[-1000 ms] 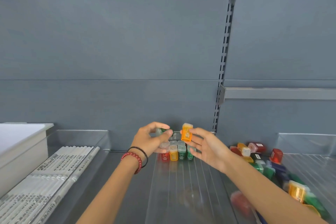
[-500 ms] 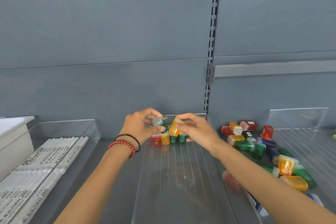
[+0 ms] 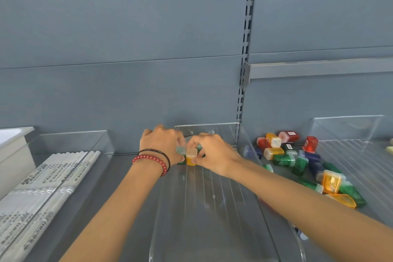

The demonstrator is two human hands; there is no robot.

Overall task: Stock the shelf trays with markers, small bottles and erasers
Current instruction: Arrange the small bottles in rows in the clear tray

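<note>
Behind everything, a grey-blue metal shelf back panel [image 3: 127,49] is rising, with a slotted metal upright [image 3: 246,49] running down it toward the far right corner of the clear ribbed plastic middle tray [image 3: 212,219]. That tray is sitting on the shelf straight in front of you, and every place below is given from it.

To its left, a clear plastic side tray [image 3: 70,140] is holding long white markers with black print [image 3: 53,176], lying side by side lengthwise. Further left of the middle tray, a white box [image 3: 12,155] is showing at the picture's edge. To the right of the middle tray, another clear ribbed tray [image 3: 350,127] is sitting, and between the two a loose heap of small red, green, orange and blue bottles [image 3: 297,161] is lying on the shelf, most of them tipped over.

Both your arms are stretching along the middle tray to its far end. Your left hand [image 3: 163,144] is curling its grip round a small green bottle with a pale cap [image 3: 181,151]. Your right hand [image 3: 214,153] is pinching a small orange bottle with a pale cap [image 3: 191,156], which is standing upright at the tray's far end, just beside the green one. More bottles behind them are mostly hidden by your fingers.

On your left wrist, over the middle tray's left edge, you are wearing a red bead bracelet [image 3: 151,158] and a thin black band [image 3: 157,151].
</note>
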